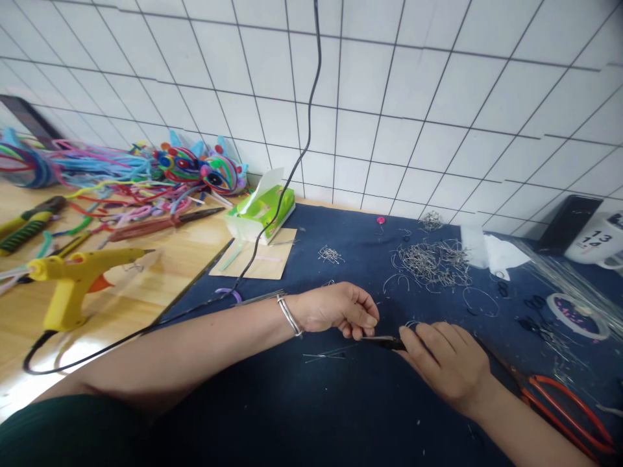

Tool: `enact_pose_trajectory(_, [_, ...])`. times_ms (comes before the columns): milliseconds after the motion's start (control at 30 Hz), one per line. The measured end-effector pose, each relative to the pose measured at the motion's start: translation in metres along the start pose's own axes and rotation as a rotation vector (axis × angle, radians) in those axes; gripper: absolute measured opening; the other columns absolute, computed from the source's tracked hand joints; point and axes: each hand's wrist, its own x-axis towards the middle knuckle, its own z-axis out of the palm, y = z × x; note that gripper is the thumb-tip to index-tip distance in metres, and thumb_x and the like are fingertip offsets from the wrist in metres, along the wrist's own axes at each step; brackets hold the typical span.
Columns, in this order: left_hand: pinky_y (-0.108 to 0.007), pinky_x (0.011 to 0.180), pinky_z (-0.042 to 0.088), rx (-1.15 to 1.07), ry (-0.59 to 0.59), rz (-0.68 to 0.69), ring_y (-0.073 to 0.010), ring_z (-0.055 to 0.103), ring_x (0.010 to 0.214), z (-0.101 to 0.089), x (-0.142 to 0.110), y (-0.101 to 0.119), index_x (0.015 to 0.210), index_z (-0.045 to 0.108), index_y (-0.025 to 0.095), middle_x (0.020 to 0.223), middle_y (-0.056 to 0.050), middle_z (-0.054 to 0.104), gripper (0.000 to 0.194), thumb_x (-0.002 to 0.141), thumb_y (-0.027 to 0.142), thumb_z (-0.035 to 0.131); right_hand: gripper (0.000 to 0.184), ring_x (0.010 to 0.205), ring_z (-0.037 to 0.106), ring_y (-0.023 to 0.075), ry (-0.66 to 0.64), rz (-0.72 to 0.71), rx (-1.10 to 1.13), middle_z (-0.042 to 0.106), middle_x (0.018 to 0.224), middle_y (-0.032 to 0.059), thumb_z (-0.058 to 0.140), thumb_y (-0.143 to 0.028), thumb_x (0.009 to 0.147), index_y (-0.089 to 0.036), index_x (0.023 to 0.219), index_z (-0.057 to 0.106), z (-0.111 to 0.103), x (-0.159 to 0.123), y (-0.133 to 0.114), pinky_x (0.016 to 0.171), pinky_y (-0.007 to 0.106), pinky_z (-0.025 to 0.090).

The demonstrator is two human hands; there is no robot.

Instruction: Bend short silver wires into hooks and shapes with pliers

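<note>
Near the middle of the dark blue cloth, my left hand [343,311] is closed in a pinch. Whatever its fingertips hold is too small to make out. My right hand [445,363] is wrapped round narrow-nosed pliers [387,342], whose dark jaws point left and reach the left fingertips. The pliers' handles are mostly hidden in the palm. Just below the left hand, a few straight thin wires [326,355] lie crossed on the cloth. Beyond the hands is a tangled pile of bent wire pieces [431,263], with a smaller wire pile [331,254] to its left.
Red-handled scissors [559,402] lie by my right forearm. A yellow glue gun [73,279] sits on the wooden table at left, near colourful pipe cleaners [107,162]. A black cable [310,130] hangs before the tissue pack [267,214]. At right stands a white mug [596,240].
</note>
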Motion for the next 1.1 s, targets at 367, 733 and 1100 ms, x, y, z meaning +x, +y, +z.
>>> enact_pose_trajectory(367, [-0.017, 0.047, 0.037, 0.215, 0.091, 0.149, -0.0088, 0.057, 0.058, 0.004, -0.005, 0.005, 0.083, 0.056, 0.013, 0.072, -0.004, 0.063, 0.018, 0.07, 0.024, 0.061, 0.03, 0.071, 0.049, 0.0164, -0.056, 0.003, 0.014, 0.058, 0.079, 0.0032, 0.059, -0.035, 0.076, -0.018, 0.1, 0.057, 0.002, 0.001, -0.004, 0.061, 0.03, 0.037])
enact_pose_trajectory(733, [-0.019, 0.055, 0.041, 0.709, 0.383, 0.401, -0.0079, 0.054, 0.059, 0.021, -0.014, 0.01, 0.079, 0.053, 0.016, 0.065, 0.001, 0.058, 0.006, 0.074, 0.02, 0.054, 0.025, 0.068, 0.05, 0.0159, -0.105, 0.134, 0.139, 0.055, 0.073, 0.005, 0.054, -0.032, 0.078, -0.014, 0.097, 0.057, 0.004, 0.005, -0.01, 0.058, 0.028, 0.04])
enact_pose_trajectory(1100, [-0.02, 0.064, 0.04, 1.202, 0.293, 0.59, -0.0105, 0.056, 0.071, 0.024, -0.023, 0.015, 0.085, 0.056, 0.018, 0.078, 0.0, 0.062, 0.016, 0.079, 0.012, 0.042, 0.021, 0.069, 0.055, 0.0154, -0.142, 0.278, 0.383, 0.056, 0.074, 0.0059, 0.05, -0.029, 0.081, -0.015, 0.094, 0.058, 0.003, 0.006, -0.014, 0.059, 0.026, 0.044])
